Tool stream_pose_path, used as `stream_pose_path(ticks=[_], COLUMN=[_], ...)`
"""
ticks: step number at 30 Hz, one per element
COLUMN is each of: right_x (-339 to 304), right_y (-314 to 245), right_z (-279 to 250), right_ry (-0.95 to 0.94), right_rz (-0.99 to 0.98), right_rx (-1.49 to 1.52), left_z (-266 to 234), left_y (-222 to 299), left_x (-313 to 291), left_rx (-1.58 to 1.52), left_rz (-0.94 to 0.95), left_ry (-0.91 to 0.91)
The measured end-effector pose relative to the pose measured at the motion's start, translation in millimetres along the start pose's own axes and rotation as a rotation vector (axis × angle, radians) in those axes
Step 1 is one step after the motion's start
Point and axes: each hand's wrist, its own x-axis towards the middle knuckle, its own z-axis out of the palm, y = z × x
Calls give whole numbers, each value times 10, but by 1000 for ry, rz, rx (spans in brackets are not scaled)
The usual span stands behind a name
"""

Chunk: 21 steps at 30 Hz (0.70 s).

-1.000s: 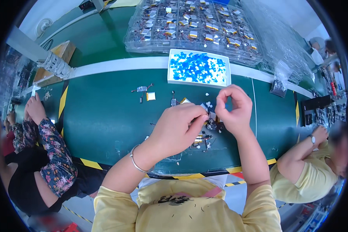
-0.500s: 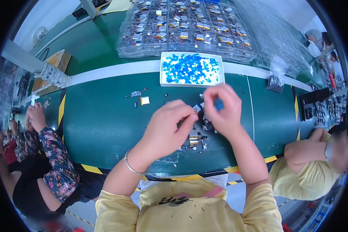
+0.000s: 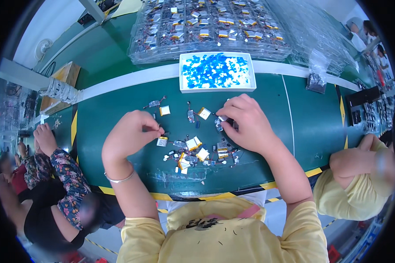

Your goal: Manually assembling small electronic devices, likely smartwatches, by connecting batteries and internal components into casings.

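Observation:
My left hand point(image 3: 129, 133) is closed in a pinch, thumb against forefinger, at the top of a small silver pouch battery point(image 3: 162, 141). Thin leads show near these fingertips. On the right, my right hand point(image 3: 249, 122) curls palm down, its thumb and fingertips closed around a small electronic module point(image 3: 218, 124) whose far side is hidden under the hand. Between and in front of the hands lies a loose cluster of pouch batteries point(image 3: 193, 143) and little wired modules. Farther off sit another battery point(image 3: 204, 113) and a wired circuit piece point(image 3: 190, 115).
Beyond the hands, a white box point(image 3: 217, 90) holds blue and white bits against a pale rail point(image 3: 127, 82). Stacked clear trays point(image 3: 171, 55) of batteries stand behind it. A bag of dark parts point(image 3: 316, 83) lies at right. People sit on both sides.
My hands have parted: the left has moved left and slightly nearer with a battery at its fingertips, and the right has come down onto a module. More table parts now show between them.

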Motion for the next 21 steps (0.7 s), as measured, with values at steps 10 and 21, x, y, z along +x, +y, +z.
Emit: stream_pose_path(ticks=[10,21], right_x=[-65,-146], right_y=[-240,-285], right_z=[-106,-96], right_ry=[-300,-275], right_rz=[218,255], right_rx=[-57,-127], left_z=[15,807], left_y=[95,437], left_x=[-60,374], left_rx=[118,314], left_rz=[-75,596], left_ry=[306,315])
